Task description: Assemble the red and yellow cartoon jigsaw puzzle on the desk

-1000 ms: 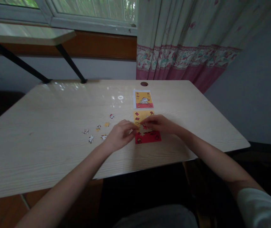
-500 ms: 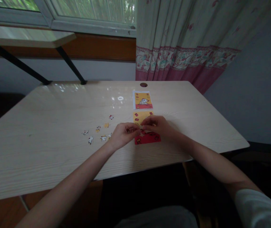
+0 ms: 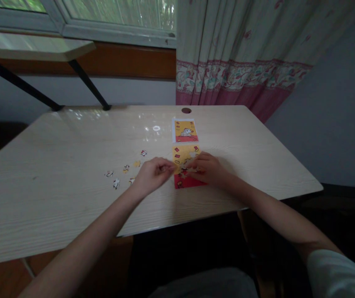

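Observation:
My left hand point(image 3: 155, 173) is closed in a pinch at the left edge of a yellow and red jigsaw puzzle point(image 3: 180, 150). A small yellow puzzle piece point(image 3: 176, 168) shows at its fingertips. My right hand point(image 3: 211, 169) lies over the right side of the puzzle, thumb and fingers apart, fingertips on or just above its middle. Those fingers hide part of the picture. A pale gap point(image 3: 192, 154) shows in the yellow upper area. Left of my left hand several loose puzzle pieces point(image 3: 116, 183) are scattered, some partly covered by the hand.
Behind the puzzle lies a picture card point(image 3: 186, 131) with a white animal on yellow and red. The light wooden table point(image 3: 71, 165) has a round cable hole point(image 3: 186, 110) at the back. A raised shelf point(image 3: 34, 47) on black legs stands back left; a curtain point(image 3: 227, 54) hangs behind.
My left hand has drawn a little left, away from my right fingers, and a yellow piece now shows at its fingertips. My right hand has shifted slightly, its fingers more spread. The view has moved slightly.

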The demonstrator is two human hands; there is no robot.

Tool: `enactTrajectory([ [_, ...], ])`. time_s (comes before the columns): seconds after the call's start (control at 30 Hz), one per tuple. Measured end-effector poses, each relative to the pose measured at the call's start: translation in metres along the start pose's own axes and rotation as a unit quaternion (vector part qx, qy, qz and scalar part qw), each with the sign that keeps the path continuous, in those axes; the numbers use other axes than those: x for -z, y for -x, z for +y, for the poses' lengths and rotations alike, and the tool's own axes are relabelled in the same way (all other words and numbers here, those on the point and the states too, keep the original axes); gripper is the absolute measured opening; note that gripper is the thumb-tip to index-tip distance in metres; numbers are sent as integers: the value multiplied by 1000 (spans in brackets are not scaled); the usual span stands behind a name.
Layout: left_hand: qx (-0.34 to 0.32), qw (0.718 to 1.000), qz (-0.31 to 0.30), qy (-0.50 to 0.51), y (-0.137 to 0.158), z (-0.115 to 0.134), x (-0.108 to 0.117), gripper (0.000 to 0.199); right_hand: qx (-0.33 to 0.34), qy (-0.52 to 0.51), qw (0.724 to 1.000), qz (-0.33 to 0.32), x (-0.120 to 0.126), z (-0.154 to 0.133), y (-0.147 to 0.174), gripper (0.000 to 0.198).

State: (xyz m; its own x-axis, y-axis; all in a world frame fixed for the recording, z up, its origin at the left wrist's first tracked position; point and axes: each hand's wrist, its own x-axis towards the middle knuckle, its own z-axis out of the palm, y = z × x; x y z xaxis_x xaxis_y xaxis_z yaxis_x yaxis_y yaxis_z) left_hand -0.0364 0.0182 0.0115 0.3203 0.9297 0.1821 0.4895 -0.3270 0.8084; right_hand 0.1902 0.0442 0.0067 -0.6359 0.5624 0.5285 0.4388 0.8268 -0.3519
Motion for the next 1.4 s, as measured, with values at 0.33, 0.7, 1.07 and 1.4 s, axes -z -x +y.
enactTrajectory([
  [0.33, -211, 952, -102, -195, 7, -3, 10, 21, -37, -9, 994, -101, -3, 0, 2, 16],
  [0.7, -231, 931, -143, -243, 10, -2, 5, 27, -50, -19, 992, -112, -2, 0, 2, 15],
  [1.07, -233, 928, -132, -258, 11, -3, 4, 29, -41, -25, 992, -115, -4, 2, 3, 9],
  [1.4, -239, 919, -132, -283, 10, -2, 6, 30, -26, 17, 983, -181, 8, -3, -8, 10],
])
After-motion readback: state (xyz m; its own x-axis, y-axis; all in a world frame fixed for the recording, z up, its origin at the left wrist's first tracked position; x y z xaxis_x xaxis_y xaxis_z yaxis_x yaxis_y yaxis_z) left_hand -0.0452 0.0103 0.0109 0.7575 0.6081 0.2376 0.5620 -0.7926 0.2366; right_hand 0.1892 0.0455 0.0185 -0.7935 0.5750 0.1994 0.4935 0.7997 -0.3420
